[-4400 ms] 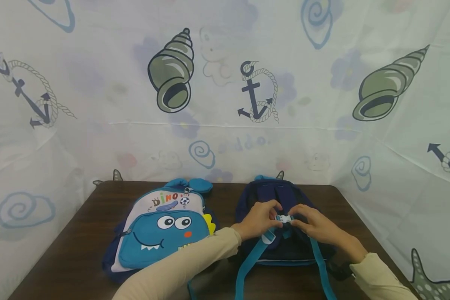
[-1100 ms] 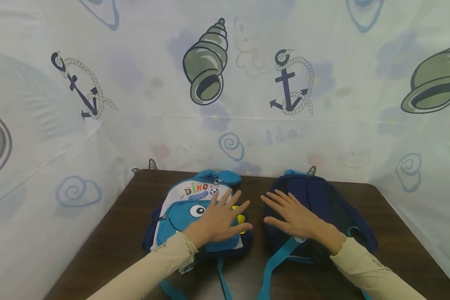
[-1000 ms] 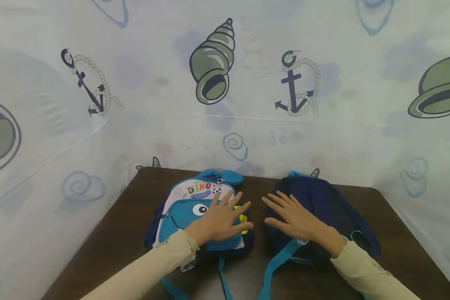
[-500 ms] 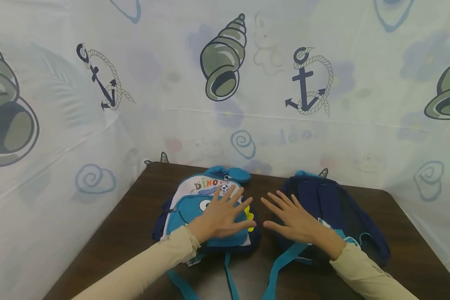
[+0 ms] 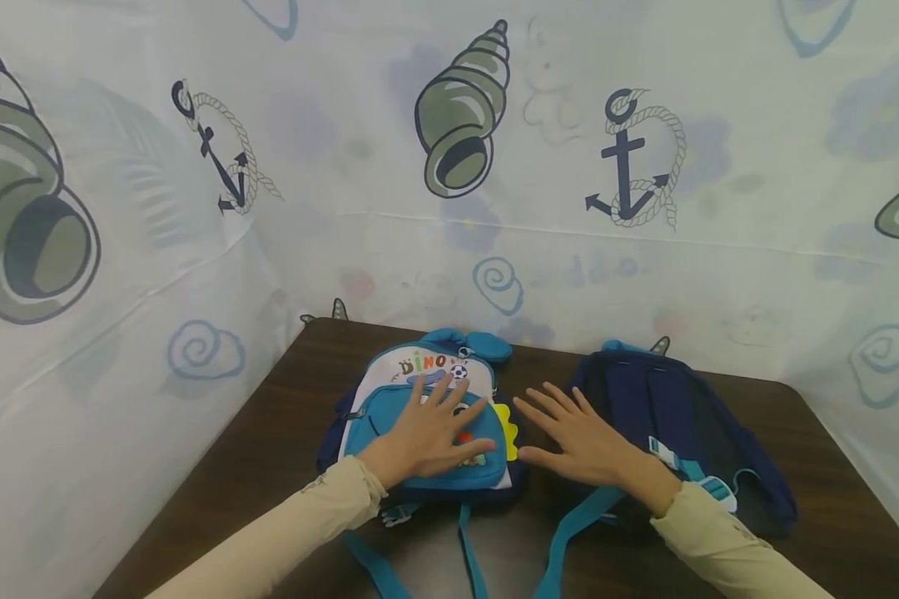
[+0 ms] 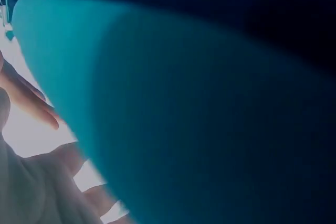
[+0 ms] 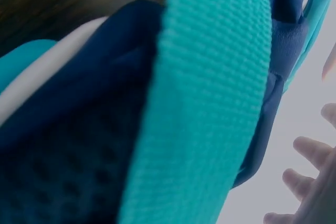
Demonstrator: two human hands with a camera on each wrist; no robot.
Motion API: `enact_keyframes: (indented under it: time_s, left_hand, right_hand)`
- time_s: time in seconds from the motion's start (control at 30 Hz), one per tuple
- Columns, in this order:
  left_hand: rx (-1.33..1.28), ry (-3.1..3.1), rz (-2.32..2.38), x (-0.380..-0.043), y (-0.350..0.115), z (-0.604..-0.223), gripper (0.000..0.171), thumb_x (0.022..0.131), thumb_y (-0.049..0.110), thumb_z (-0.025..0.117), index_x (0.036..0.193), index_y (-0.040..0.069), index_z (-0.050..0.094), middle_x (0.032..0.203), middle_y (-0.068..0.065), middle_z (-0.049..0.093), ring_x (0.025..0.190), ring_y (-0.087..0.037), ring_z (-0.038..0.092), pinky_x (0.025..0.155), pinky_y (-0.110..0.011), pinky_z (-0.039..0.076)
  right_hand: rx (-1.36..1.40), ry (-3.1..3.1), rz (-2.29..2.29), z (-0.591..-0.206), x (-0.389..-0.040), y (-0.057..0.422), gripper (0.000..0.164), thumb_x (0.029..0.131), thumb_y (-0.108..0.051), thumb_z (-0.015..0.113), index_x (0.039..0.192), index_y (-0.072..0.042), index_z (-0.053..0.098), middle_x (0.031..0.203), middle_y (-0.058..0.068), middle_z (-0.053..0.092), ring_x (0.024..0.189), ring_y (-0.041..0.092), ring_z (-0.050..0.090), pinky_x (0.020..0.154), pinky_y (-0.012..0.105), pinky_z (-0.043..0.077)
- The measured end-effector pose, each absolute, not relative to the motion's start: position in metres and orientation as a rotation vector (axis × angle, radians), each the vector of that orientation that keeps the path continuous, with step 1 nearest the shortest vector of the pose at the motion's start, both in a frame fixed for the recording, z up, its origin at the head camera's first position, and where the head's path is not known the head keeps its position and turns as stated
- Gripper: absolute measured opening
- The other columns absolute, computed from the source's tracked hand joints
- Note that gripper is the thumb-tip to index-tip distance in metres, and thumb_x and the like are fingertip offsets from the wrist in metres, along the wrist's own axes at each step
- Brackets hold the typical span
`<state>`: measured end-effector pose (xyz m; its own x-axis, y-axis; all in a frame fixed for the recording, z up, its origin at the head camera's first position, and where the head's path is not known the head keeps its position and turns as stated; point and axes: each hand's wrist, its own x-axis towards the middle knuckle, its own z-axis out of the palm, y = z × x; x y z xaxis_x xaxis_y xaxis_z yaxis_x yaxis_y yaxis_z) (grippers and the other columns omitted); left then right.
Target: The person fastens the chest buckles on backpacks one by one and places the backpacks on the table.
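Observation:
In the head view my left hand (image 5: 427, 433), fingers spread, is in front of the dino backpack (image 5: 378, 408) and covers part of its printed face. My right hand (image 5: 588, 441) is likewise spread, at the left side of the navy backpack (image 5: 633, 395), whose strap side faces up. Neither hand holds anything. On the navy backpack a white buckle (image 5: 663, 452) lies on its teal strap, right of my wrist. The left wrist view is mostly filled by the teal pocket (image 6: 79, 61). A teal webbing strap (image 7: 205, 98) crosses the right wrist view.
Both backpacks lie on a dark brown table (image 5: 262, 424). Teal straps (image 5: 472, 549) trail toward the front edge, and a pale buckle (image 5: 399, 514) sits under the dino backpack's near edge. White printed cloth (image 5: 345, 258) stands behind and at both sides.
Earlier both hands pinched the white buckle at the middle of the navy backpack; they have let go and spread apart. Lately the hands stay nearly still while the head view turns left.

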<state>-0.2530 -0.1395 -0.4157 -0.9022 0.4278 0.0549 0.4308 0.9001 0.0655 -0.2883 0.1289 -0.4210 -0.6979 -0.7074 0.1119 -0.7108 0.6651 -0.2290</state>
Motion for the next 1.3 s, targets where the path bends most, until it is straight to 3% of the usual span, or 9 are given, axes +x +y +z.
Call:
enact_keyframes:
  time_s: [0.53, 1.3]
  left_hand:
    - [-0.557, -3.029, -0.171, -0.248, -0.171, -0.421, 0.075, 0.095, 0.072, 0.035, 0.154, 0.027, 0.038, 0.164, -0.011, 0.028, 0.153, -0.039, 0.019, 0.118, -0.069, 0.008]
    - [-0.473, -3.046, -0.131, -0.239, -0.209, -0.436, 0.072, 0.096, 0.069, 0.039, 0.153, 0.025, 0.041, 0.162, -0.013, 0.032, 0.15, -0.043, 0.024, 0.116, -0.071, 0.014]
  right_hand:
    - [1.331, -2.807, 0.376, -0.422, -0.294, 0.098, 0.076, 0.096, -0.06, 0.052, 0.158, -0.023, 0.03, 0.164, 0.008, 0.028, 0.154, 0.037, 0.014, 0.118, 0.07, 0.007]
    - [1.421, -2.859, 0.32, -0.43, -0.289, 0.042, 0.081, 0.094, -0.068, 0.046, 0.158, -0.022, 0.029, 0.165, 0.012, 0.027, 0.153, 0.04, 0.016, 0.118, 0.07, 0.009]
